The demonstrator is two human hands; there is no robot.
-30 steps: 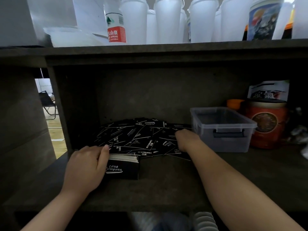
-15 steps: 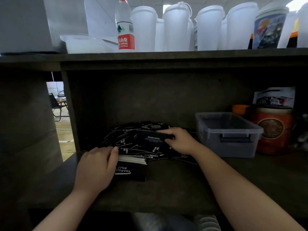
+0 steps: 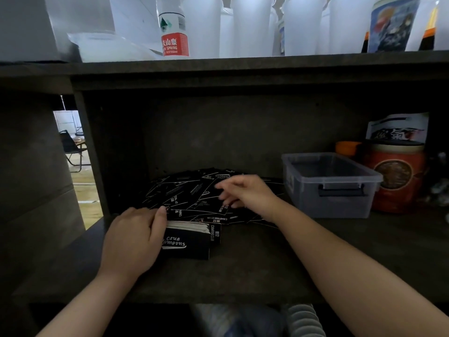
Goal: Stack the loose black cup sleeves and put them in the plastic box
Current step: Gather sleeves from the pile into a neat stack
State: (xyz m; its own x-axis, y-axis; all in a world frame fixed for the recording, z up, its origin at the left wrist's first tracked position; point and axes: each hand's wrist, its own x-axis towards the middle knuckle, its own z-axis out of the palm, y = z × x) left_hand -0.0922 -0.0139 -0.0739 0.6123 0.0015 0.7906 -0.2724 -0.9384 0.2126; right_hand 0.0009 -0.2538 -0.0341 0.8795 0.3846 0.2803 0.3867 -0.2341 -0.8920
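Fingers (image 3: 158,222) of the left hand (image 3: 132,242) are wrapped on the stacked sleeves (image 3: 188,244) at the shelf (image 3: 243,276) front. The right hand (image 3: 250,193) is loose, fingers spread over the loose sleeves (image 3: 184,193) at 12 o'clock of the stack, kinda blurry. The plastic box (image 3: 340,205) sits at 3 o'clock of that pile, just beside it.

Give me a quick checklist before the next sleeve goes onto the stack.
1. Left hand holds the sleeve stack on the shelf: ok.
2. Right hand is over the loose sleeves: ok.
3. Right hand's grip on a single sleeve: cannot tell, blurred.
4. Plastic box open, no lid on it: ok.
5. All sleeves gathered into the stack: not ok, many lie scattered.
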